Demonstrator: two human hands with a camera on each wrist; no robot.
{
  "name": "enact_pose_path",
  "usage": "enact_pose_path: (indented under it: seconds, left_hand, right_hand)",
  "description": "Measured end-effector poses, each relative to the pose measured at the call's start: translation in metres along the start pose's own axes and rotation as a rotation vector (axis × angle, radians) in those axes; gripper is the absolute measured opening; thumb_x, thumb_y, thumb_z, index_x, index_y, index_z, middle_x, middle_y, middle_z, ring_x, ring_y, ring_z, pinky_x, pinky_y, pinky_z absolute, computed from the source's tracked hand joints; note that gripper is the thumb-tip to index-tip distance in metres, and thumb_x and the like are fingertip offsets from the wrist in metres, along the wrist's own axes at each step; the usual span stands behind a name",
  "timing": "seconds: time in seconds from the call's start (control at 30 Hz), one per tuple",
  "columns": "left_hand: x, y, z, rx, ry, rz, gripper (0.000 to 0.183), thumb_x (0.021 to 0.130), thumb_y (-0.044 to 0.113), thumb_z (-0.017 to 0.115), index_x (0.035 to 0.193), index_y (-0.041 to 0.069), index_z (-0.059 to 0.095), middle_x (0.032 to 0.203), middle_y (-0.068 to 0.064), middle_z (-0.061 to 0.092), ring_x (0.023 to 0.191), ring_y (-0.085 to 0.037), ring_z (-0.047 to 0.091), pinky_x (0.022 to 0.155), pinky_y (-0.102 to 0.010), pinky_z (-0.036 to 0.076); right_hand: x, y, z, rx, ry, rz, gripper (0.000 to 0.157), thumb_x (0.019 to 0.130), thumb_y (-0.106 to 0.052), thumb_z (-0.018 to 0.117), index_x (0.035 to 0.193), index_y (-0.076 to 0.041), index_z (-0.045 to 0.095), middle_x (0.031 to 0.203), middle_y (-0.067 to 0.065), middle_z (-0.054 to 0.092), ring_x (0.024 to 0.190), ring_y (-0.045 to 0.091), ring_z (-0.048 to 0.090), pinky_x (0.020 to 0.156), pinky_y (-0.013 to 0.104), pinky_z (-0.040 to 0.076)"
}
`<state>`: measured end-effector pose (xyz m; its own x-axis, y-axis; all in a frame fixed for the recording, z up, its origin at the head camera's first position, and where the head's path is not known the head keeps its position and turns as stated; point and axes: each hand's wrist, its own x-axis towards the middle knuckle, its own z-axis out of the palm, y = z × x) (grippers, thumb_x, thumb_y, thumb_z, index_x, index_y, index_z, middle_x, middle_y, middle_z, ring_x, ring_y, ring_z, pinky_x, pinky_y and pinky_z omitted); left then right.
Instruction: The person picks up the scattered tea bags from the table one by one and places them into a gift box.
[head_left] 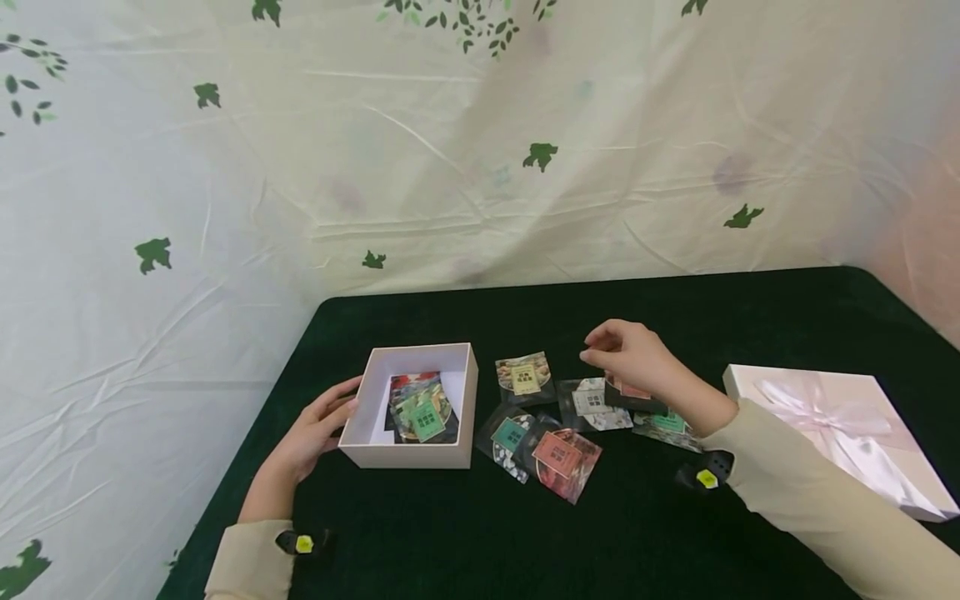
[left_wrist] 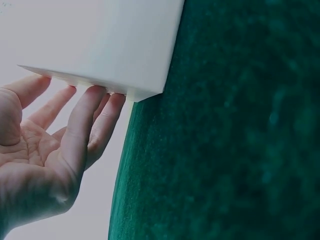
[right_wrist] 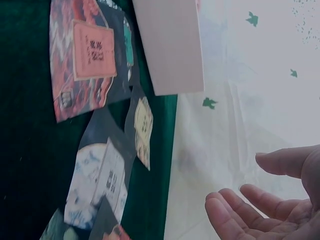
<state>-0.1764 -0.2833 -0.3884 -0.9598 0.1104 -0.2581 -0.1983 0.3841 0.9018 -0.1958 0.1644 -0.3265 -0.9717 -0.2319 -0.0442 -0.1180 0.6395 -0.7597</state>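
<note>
My left hand [head_left: 311,429] steadies the left side of an open white box [head_left: 408,456]. In the left wrist view its fingertips touch the box wall [left_wrist: 115,45]. Several small printed packets [head_left: 426,419] lie inside the box. To its right are loose dark packets: one with a yellow label [head_left: 525,379], one with a white label [head_left: 592,402], a red-labelled one [head_left: 558,454] overlapping a teal-labelled one [head_left: 510,435]. My right hand [head_left: 637,358] hovers over these, thumb and fingers apart with nothing between them. It partly hides another red-labelled packet [head_left: 628,393].
A pale pink lid [head_left: 840,425] with a satin ribbon bow lies at the right, beside my right forearm. A green-labelled packet [head_left: 667,423] peeks out by that wrist. Dark green cloth [head_left: 450,533] covers the table; a white leaf-print curtain [head_left: 450,167] hangs behind.
</note>
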Motion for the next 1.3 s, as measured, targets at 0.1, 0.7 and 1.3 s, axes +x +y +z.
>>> enact_pose_path:
  seconds: [0.1, 0.7, 1.3]
  left_hand:
    - [0.000, 0.001, 0.001, 0.007, -0.006, 0.008, 0.064, 0.096, 0.046, 0.049, 0.150, 0.020, 0.026, 0.152, -0.018, 0.030, 0.131, -0.042, 0.037, 0.101, -0.058, 0.039]
    - [0.006, 0.001, 0.002, 0.014, -0.020, 0.028, 0.061, 0.098, 0.041, 0.048, 0.150, 0.018, 0.026, 0.151, -0.021, 0.029, 0.133, -0.044, 0.034, 0.100, -0.061, 0.038]
    - [0.003, 0.001, 0.000, 0.030, -0.021, 0.010, 0.061, 0.099, 0.040, 0.046, 0.151, 0.017, 0.023, 0.152, -0.023, 0.027, 0.135, -0.045, 0.031, 0.101, -0.061, 0.038]
  right_hand:
    - [-0.003, 0.007, -0.003, -0.025, 0.020, 0.008, 0.035, 0.094, -0.023, 0.059, 0.116, 0.003, 0.057, 0.108, 0.020, 0.063, 0.089, 0.026, 0.061, 0.076, 0.040, 0.052]
    - [-0.011, 0.059, -0.023, -0.177, 0.062, 0.121, 0.046, 0.092, -0.028, 0.059, 0.116, 0.010, 0.054, 0.108, 0.028, 0.059, 0.093, 0.036, 0.057, 0.073, 0.045, 0.052]
    - [0.003, 0.082, -0.017, -0.223, -0.045, 0.267, 0.042, 0.091, -0.034, 0.059, 0.076, 0.005, 0.065, 0.064, 0.006, 0.052, 0.062, 0.018, 0.050, 0.054, 0.027, 0.042]
